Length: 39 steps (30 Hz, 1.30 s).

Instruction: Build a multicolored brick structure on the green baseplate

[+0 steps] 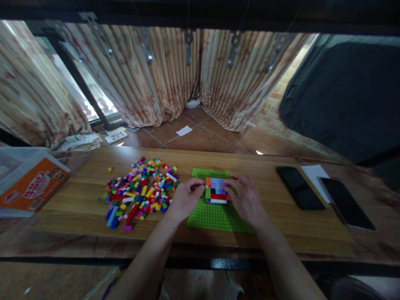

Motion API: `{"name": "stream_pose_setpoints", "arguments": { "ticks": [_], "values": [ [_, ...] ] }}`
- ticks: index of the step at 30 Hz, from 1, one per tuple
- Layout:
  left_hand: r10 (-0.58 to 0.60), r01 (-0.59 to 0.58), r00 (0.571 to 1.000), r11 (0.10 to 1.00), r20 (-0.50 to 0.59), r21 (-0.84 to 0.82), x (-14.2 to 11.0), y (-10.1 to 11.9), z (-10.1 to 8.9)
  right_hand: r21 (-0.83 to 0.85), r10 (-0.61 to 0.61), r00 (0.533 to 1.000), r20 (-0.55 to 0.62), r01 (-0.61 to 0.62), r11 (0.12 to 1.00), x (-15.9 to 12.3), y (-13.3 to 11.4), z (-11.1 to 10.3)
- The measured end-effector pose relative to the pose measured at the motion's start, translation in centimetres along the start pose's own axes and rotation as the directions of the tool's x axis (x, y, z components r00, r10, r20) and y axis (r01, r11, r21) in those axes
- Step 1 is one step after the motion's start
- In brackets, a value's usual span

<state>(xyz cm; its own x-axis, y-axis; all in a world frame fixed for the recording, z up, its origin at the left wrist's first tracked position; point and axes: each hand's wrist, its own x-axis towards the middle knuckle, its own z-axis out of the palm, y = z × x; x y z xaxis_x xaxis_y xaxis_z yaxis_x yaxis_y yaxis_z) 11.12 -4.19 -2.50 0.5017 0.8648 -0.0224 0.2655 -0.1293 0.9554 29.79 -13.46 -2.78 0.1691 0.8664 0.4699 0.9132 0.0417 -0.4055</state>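
Observation:
A green baseplate (pixel 215 216) lies on the wooden table (pixel 78 204). On it stands a small block of stacked bricks (pixel 216 191) in orange, purple, blue, red and white. My left hand (pixel 185 198) curls against the block's left side, fingertips at its top left corner. My right hand (pixel 245 200) rests on the block's right side, fingers bent over its top right edge. Left of the baseplate lies a loose pile of small coloured bricks (pixel 140 189).
Two dark phones (pixel 300 187) (pixel 346 203) lie at the right with white paper (pixel 314 171) under them. An orange box (pixel 29 185) sits at the left edge. Curtains (pixel 175 71) and a tiled floor are beyond the table.

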Motion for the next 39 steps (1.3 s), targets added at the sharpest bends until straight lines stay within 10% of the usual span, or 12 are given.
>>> {"name": "stream_pose_setpoints", "arguments": {
  "ticks": [10,21,39],
  "values": [
    [-0.003,0.002,1.0,0.999,0.019,0.034,-0.3,1.0,0.0,-0.044,-0.014,1.0,0.004,0.015,0.999,-0.2,-0.4,0.0],
    [0.004,-0.005,1.0,1.0,-0.009,-0.023,-0.2,0.4,-0.2,0.303,0.47,0.879,0.082,-0.471,0.828,0.5,0.1,1.1],
    [0.011,-0.012,0.999,1.0,-0.039,-0.023,-0.2,0.0,-0.8,0.317,0.489,0.87,0.07,-0.484,0.816,0.7,-1.4,2.3]
  ]
}}
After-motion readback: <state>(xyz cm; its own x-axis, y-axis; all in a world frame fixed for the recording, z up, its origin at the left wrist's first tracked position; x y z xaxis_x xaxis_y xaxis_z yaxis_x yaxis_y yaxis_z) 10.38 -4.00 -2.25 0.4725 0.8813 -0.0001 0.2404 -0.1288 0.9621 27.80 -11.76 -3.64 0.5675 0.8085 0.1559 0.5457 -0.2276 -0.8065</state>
